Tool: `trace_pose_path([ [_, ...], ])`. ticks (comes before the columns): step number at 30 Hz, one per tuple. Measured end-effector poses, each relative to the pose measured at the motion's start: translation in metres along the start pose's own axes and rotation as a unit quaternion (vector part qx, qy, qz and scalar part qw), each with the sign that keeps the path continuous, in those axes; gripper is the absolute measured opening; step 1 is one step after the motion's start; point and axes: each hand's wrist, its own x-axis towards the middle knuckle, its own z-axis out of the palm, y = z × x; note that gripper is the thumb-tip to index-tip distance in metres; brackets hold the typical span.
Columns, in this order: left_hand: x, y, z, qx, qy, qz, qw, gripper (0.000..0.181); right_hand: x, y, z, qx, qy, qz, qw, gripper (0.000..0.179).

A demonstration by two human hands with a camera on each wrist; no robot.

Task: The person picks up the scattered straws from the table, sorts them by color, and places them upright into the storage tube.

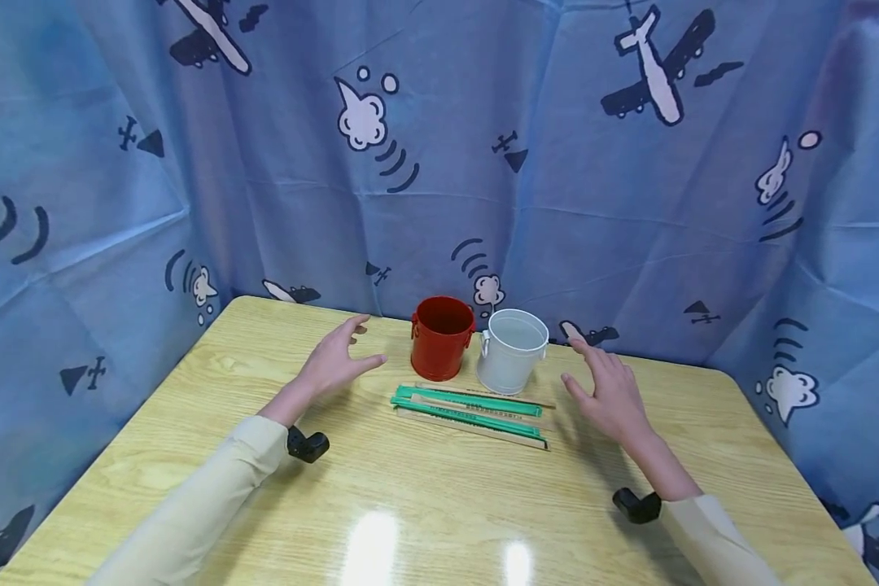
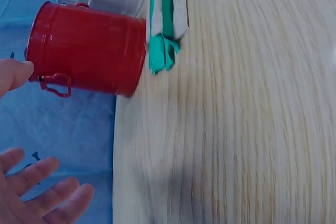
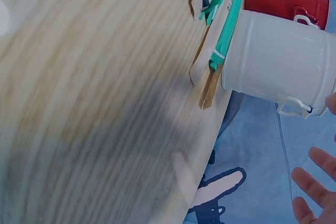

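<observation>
Near the back of the table, a red bucket (image 1: 439, 348) with small side handles stands upright beside a white bucket (image 1: 511, 358). In front of them lie several long, thin wrapped sticks (image 1: 472, 416) in green and beige, side by side, some with printed lettering. My left hand (image 1: 334, 362) hovers left of the red bucket, thumb and fingers spread around nothing. To the right of the white bucket, my right hand (image 1: 614, 395) is raised with its fingers apart, also holding nothing. Fingers of each hand (image 2: 47, 184) (image 3: 315, 182) show at the edges of the wrist views.
The light wooden table (image 1: 439, 496) ends just behind the buckets. A blue curtain (image 1: 439, 163) with airplane prints hangs around its back and sides. Black wrist devices (image 1: 308, 445) sit at both sleeves.
</observation>
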Motion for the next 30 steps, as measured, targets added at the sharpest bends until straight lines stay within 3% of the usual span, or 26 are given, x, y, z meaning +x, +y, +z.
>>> trace_pose_path([
  [7, 0.008, 0.012, 0.010, -0.089, -0.009, -0.022, 0.9957, 0.088, 0.005, 0.001, 0.002, 0.049, 0.040, -0.001, 0.9980, 0.056],
  [14, 0.014, 0.015, 0.018, -0.155, -0.005, -0.015, 0.9878, 0.090, 0.004, -0.009, 0.004, 0.163, 0.022, 0.050, 0.9851, 0.063],
  [30, 0.033, 0.021, 0.037, -0.207, -0.017, -0.046, 0.9771, 0.095, 0.007, -0.029, 0.008, 0.245, 0.004, 0.075, 0.9666, 0.060],
])
